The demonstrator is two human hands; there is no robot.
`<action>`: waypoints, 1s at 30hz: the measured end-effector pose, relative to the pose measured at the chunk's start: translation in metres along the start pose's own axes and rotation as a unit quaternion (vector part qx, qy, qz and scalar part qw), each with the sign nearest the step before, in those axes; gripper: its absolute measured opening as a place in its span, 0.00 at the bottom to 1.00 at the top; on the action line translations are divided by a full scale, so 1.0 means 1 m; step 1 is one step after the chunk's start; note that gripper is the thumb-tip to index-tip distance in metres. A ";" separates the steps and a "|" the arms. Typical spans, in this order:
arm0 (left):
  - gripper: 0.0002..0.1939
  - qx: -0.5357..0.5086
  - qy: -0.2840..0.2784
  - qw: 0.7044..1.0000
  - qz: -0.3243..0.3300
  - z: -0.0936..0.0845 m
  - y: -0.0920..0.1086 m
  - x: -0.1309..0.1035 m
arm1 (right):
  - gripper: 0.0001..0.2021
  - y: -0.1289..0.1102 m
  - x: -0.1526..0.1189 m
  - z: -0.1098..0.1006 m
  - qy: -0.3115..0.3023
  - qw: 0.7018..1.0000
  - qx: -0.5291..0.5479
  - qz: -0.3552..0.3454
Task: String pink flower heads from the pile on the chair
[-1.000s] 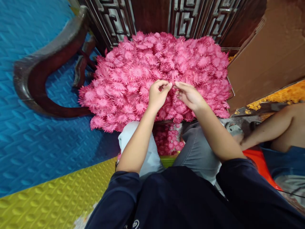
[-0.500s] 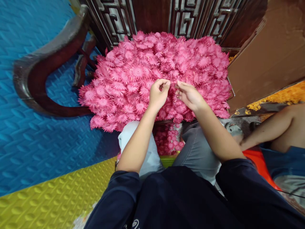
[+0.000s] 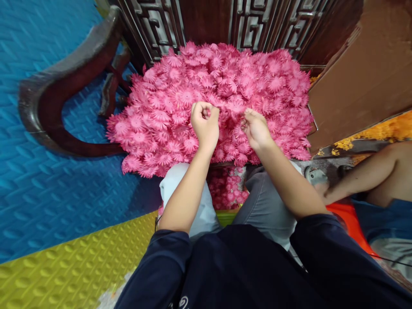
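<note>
A wide heap of pink artificial flowers (image 3: 154,124) with thin pointed petals lies in front of my knees. Over its middle, my left hand (image 3: 205,126) has its fingers curled round to the thumb in a pinch, with a speck of pink showing inside the curl. To the right, apart from it, my right hand (image 3: 256,128) pinches with thumb and forefinger while its other fingers bend inward. Pink petals show around both sets of fingertips, so whatever they hold blends into the heap and cannot be made out.
A dark wooden curved armrest (image 3: 48,111) borders the heap on the left, and a carved lattice panel (image 3: 254,25) stands behind it. Brown cardboard (image 3: 363,73) leans at right, near yellow flowers (image 3: 386,128). Another person's bare leg (image 3: 363,176) is close on my right.
My hands have drawn apart: the left moved left, and the right shifted slightly right. Both fingertips remain pinched. The flower heap looks the same.
</note>
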State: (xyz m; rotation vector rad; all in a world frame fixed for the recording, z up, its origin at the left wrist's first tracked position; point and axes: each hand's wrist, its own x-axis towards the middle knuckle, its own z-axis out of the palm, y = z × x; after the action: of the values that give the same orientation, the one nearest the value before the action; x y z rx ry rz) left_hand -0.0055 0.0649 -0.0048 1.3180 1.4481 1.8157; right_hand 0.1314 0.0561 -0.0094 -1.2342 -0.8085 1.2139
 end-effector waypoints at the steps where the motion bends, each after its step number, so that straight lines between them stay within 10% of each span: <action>1: 0.16 -0.011 0.038 0.999 -0.020 -0.003 0.001 0.004 | 0.13 0.002 0.003 -0.002 0.019 1.000 0.003 -0.006; 6: 0.20 -0.048 0.153 0.983 -0.089 -0.024 0.005 0.032 | 0.22 0.006 0.014 -0.009 0.072 0.994 -0.015 -0.079; 22: 0.08 0.040 -0.145 0.987 0.046 -0.007 0.001 0.000 | 0.18 -0.012 -0.012 0.006 -0.098 0.995 -0.025 0.013; 30: 0.08 0.088 -0.145 0.980 0.101 -0.004 0.008 -0.011 | 0.18 -0.015 -0.013 0.006 -0.083 0.996 -0.036 0.009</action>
State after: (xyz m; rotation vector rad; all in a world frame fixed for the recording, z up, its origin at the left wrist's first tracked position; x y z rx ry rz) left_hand -0.0028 0.0511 -0.0021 1.7940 1.3787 1.5563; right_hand 0.1258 0.0461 0.0082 -1.2126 -0.9725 1.3240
